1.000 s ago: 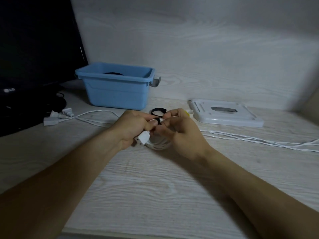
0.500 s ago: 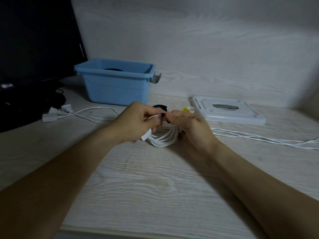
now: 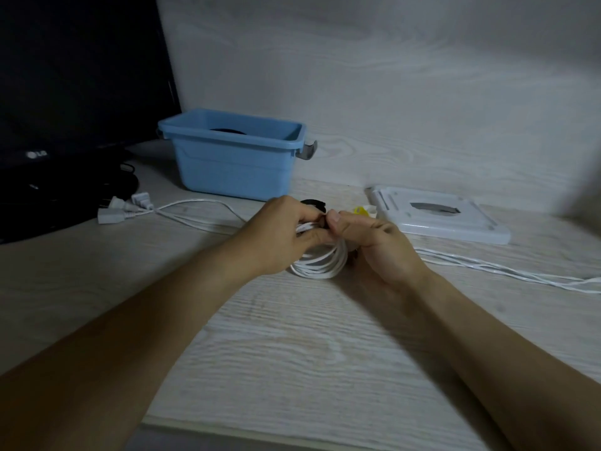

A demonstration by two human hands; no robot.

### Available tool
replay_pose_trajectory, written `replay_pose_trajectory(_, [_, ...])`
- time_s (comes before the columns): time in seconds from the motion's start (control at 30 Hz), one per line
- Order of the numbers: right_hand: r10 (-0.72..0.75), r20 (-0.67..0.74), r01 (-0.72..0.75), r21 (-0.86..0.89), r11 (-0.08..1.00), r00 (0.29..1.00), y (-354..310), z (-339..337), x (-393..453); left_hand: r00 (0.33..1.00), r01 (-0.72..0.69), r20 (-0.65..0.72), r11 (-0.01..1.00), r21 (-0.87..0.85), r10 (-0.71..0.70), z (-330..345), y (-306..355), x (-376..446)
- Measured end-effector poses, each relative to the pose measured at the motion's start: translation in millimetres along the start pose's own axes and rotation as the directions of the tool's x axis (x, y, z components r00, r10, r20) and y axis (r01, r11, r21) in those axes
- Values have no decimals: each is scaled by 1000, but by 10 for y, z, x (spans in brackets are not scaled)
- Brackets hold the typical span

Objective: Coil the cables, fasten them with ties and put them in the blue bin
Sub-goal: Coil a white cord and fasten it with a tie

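**Observer 1:** At the far left of the desk (image 3: 292, 336), a dark monitor (image 3: 74, 76) stands upright. Just beside its base lie white plugs (image 3: 125, 208), their loose white cable (image 3: 195, 211) running right across the wood.

**Observer 2:** Next item?

**Observer 1:** Blue bin (image 3: 234, 157), upright against the back wall, lid off. A dark object shows inside; I cannot identify it.

**Observer 2:** Hand status?

**Observer 1:** Left hand (image 3: 279, 236): fingers curled, thumb and fingertips pinching the top of the coiled white cable (image 3: 320, 262). The coil's lower loops hang down to the desk, in front of the bin and well apart from it. Right hand (image 3: 377, 242): fingers curled, thumb tip meeting the left hand, pinching a black tie (image 3: 322, 222) at the top of the coil. Whether the tie is closed cannot be determined.

**Observer 2:** Behind the hands?

**Observer 1:** A black loop (image 3: 313, 203), then a yellow item (image 3: 361, 210), partly hidden. Further right, a white lid (image 3: 455, 222) lies flat, with another white cable (image 3: 504, 271) trailing off the right edge.
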State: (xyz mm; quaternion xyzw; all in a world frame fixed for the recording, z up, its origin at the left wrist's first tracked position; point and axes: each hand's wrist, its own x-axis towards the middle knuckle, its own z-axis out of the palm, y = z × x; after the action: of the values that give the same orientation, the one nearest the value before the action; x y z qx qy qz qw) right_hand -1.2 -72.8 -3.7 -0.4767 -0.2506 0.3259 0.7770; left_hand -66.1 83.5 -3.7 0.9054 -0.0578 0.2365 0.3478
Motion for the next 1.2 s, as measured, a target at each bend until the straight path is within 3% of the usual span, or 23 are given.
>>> replay_pose_trajectory(0.17, [68,16,-68,-8,998,998,-74,26,-3,988,21,-153,1000,12,-19,46,-36,12])
replay_pose_trajectory(0.33, [100,118,-94,-57,994,988,-92,25,-11,979,55,-200,998,43,-45,21,-43,34])
replay_pose_trajectory(0.6, [154,126,-151,-33,988,980,-82,93,-55,987,125,-110,991,50,-119,-102,-37,31])
replay_pose_trajectory(0.77, [166,9,-166,81,983,986,-103,-30,50,984,160,-86,985,71,-153,-87,-13,19])
replay_pose_trajectory(0.83, [124,-12,-124,-28,992,992,-59,-72,80,978,182,-112,981,72,-174,-36,-12,22])
replay_pose_trajectory(0.9, [-21,-87,-1,-251,968,996,12,-87,104,963,234,-141,972,12,-230,2,-12,20])
replay_pose_trajectory(1.0, [-277,-45,191,-618,762,960,38,-121,127,917,334,-172,928,-163,-360,-9,37,31])
replay_pose_trajectory(1.1, [-361,59,294,-708,642,931,-5,-151,128,867,385,-141,823,-417,-478,-65,105,32])
replay_pose_trajectory(1.2, [-431,140,374,-765,525,891,-55,-153,113,860,377,-107,763,-525,-498,-55,145,31])
